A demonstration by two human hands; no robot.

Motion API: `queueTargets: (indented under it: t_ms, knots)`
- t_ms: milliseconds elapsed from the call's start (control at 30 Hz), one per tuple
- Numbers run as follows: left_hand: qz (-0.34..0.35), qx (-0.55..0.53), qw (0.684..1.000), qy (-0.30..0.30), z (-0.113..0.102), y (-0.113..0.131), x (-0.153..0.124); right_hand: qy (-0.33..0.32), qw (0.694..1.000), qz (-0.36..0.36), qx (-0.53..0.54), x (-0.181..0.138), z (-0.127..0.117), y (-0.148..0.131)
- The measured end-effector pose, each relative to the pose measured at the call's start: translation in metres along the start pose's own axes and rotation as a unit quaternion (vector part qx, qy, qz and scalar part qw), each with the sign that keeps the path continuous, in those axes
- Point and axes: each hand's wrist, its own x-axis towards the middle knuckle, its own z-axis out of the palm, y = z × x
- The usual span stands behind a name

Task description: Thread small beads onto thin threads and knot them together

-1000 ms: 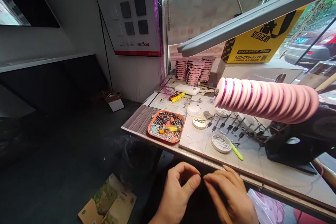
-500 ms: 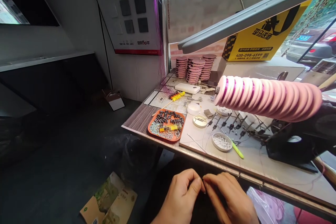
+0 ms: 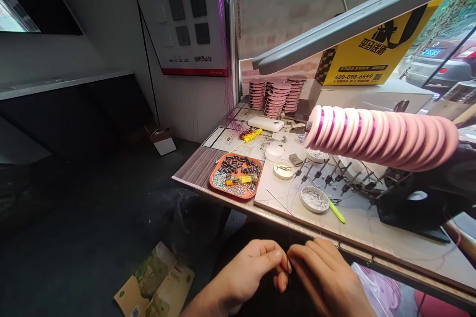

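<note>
My left hand [image 3: 253, 270] and my right hand [image 3: 329, 277] meet just below the near edge of the worktable [image 3: 197, 168], fingertips pinched together. Whatever they pinch is too small to make out. Above them on the table lie a thin wire [image 3: 278, 201], a small round tin of pale beads [image 3: 314, 200] and a green stick [image 3: 336, 212]. A long row of pink spools [image 3: 383, 134] juts out on a rod from a black stand [image 3: 420, 203] at the right.
An orange tray [image 3: 235, 177] holds dark small parts and a yellow tube. Stacks of pink discs [image 3: 277, 96] stand at the table's back, by a white case [image 3: 265, 124]. A grey lamp arm [image 3: 357, 15] crosses overhead. A printed box [image 3: 156, 287] lies on the dark floor.
Both hands have dropped slightly and drawn closer, the left fingers curling tighter against the right fingertips. The view has shifted a little upward.
</note>
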Motion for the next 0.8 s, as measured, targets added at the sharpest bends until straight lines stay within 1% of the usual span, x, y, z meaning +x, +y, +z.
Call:
queueTargets:
  t_ms: [67, 133, 233, 300, 367, 467, 600, 800]
  knots:
    - [0.007, 0.009, 1.000, 0.008, 0.002, -0.001, -0.002, 0.008, 1.000, -0.008, -0.026, 0.000, 0.000, 0.000]
    - [0.011, 0.021, 0.999, 0.028, 0.004, -0.002, -0.003, 0.023, 0.999, 0.005, -0.045, -0.001, 0.001, -0.002]
    - [0.005, 0.017, 0.998, 0.065, 0.007, -0.005, -0.004, 0.031, 0.998, 0.020, -0.042, -0.004, 0.002, -0.003]
    - [0.008, 0.003, 0.997, 0.075, 0.008, -0.005, -0.004, 0.017, 0.999, 0.014, -0.027, -0.005, 0.002, -0.002]
    - [0.019, 0.004, 0.997, 0.070, 0.007, -0.003, -0.004, -0.007, 1.000, 0.001, -0.011, -0.005, 0.000, 0.001]
    - [0.024, 0.041, 0.997, 0.067, 0.004, 0.000, -0.005, -0.036, 0.999, -0.021, 0.004, -0.004, -0.005, 0.005]
    - [0.017, 0.099, 0.990, 0.098, 0.001, 0.004, -0.008, -0.068, 0.997, -0.032, 0.009, 0.002, -0.009, 0.004]
    - [0.025, 0.154, 0.982, 0.107, -0.002, 0.013, -0.009, -0.078, 0.997, -0.021, 0.015, 0.004, -0.011, 0.001]
